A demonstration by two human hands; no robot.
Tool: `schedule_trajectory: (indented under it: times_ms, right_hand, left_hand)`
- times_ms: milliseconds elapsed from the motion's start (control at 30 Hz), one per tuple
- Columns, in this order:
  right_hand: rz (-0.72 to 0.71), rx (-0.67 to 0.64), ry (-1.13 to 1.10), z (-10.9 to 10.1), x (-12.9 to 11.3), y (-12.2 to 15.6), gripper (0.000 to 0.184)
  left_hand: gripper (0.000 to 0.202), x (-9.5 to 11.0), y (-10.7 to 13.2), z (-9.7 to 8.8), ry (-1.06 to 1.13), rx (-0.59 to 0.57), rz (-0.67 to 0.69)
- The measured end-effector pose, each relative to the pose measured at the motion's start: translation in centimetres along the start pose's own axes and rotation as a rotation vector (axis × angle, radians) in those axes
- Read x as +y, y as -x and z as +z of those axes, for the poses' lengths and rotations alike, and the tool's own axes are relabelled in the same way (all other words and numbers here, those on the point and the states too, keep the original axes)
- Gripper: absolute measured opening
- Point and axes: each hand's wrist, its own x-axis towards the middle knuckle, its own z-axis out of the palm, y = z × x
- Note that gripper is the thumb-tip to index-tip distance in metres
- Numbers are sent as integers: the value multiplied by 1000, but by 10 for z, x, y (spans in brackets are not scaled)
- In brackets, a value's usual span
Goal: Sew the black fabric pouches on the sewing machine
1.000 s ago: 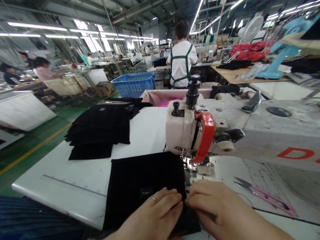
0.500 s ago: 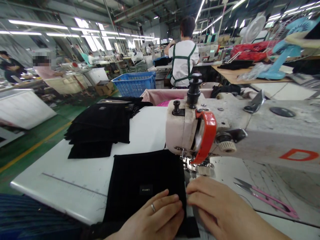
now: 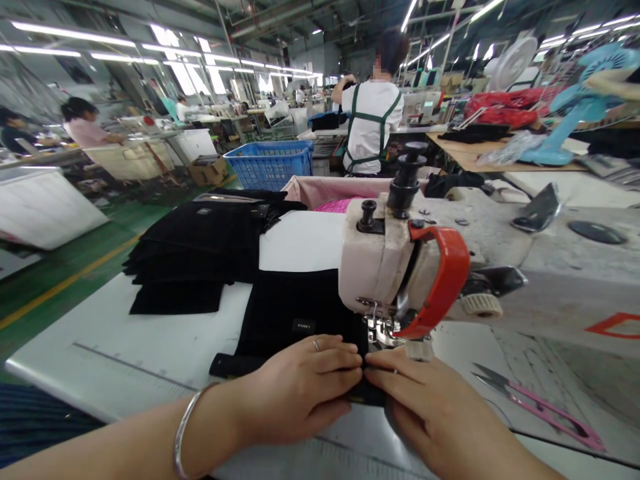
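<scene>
A black fabric piece [image 3: 290, 310] with a small label lies on the white table, its right edge under the presser foot [image 3: 385, 330] of a beige sewing machine [image 3: 400, 267] with an orange-red guard. My left hand [image 3: 300, 387], wearing a ring and a bracelet, lies flat with its fingers pressed on the fabric's near edge. My right hand [image 3: 425, 407] presses the same edge just in front of the presser foot. The fingertips of both hands nearly touch.
A stack of black fabric pieces [image 3: 200, 247] sits at the table's far left. Pink-handled thread snips [image 3: 540, 407] lie to the right. A pink-lined bin [image 3: 325, 190] and a blue basket [image 3: 273, 163] stand behind the table. A person in a green-strapped apron [image 3: 373, 120] works beyond.
The fabric piece has slid away from me and under the machine's foot. Both hands moved forward with it, and my left forearm now reaches into view.
</scene>
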Motion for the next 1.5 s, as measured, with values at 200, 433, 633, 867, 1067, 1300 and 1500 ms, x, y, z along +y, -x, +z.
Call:
schedule_trajectory:
  times_ms: [200, 433, 633, 867, 1067, 1300, 1500]
  right_hand:
    - [122, -40, 88, 7, 5, 2, 43]
    - [185, -20, 175, 11, 6, -3, 47]
    - [200, 166, 182, 2, 13, -1, 22]
    - [309, 79, 350, 0, 19, -4, 24]
    - [67, 134, 120, 12, 11, -4, 20]
    - [72, 106, 155, 18, 17, -1, 27]
    - [63, 110, 234, 22, 25, -2, 31]
  left_hand:
    - [31, -25, -10, 1, -18, 77, 64]
    - [28, -43, -23, 2, -13, 60, 64]
    - [25, -63, -17, -1, 46, 97, 13]
    - [16, -51, -20, -1, 136, 126, -60]
    - [16, -15, -23, 18, 128, 266, -240]
    - [14, -24, -28, 16, 109, 240, -160]
    - [10, -35, -36, 16, 95, 260, -193]
